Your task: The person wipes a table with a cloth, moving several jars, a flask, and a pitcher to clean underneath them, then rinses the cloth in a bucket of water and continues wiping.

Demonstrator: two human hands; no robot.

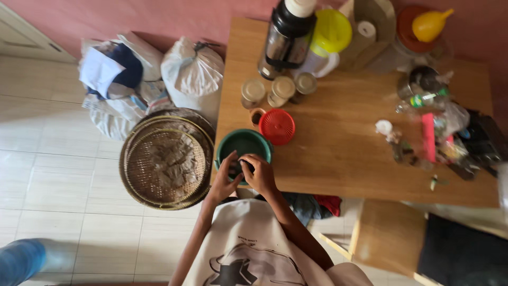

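green bowl (244, 144), red ribbed lid (277, 126), yellow lid (332, 30), brown woven trays (166, 159), pink wall (132, 16).

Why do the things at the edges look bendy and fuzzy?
Head view: a wide lens curves the table edges and leans the flask; daylight washes the floor tiles pale; the corners blur; the hands at the green bowl look soft.

A round green bowl (244, 144) stood upright at the near-left edge of the wooden table, just beside a red lid. A small dark object (244, 166), too obscured to identify, sat over its near rim, enclosed between both hands.
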